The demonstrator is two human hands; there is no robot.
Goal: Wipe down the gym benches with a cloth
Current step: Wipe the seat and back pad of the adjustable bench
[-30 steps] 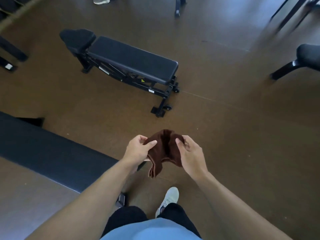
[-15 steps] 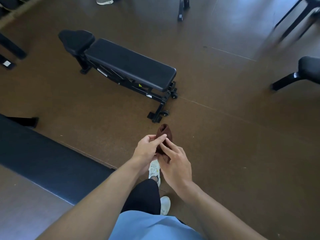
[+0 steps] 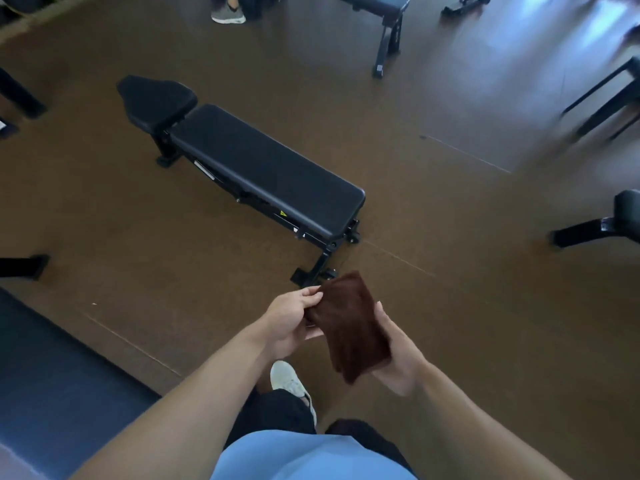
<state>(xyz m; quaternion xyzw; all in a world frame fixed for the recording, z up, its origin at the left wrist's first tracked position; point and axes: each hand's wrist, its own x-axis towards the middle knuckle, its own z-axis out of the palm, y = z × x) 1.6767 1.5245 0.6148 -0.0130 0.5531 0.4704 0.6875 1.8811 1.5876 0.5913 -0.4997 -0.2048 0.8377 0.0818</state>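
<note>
A folded dark brown cloth (image 3: 349, 325) is held in front of me at waist height. My left hand (image 3: 292, 318) pinches its upper left edge. My right hand (image 3: 398, 358) lies under the cloth and holds it from below and the right, mostly hidden by the fabric. A black padded gym bench (image 3: 263, 168) stands on the floor ahead, its wheeled foot just beyond the cloth. Another dark bench pad (image 3: 59, 368) runs along my left side.
Brown floor all around. A third bench (image 3: 384, 8) stands at the far top, with a person's grey shoe (image 3: 228, 13) beside it. Black equipment legs (image 3: 602, 226) stick in from the right, more frame parts (image 3: 20, 98) at the left. My white shoe (image 3: 287, 381) is below my hands.
The bunched cloth has been folded flat into a rectangle across my right palm. I have stepped closer to the bench ahead, and the view has tilted up.
</note>
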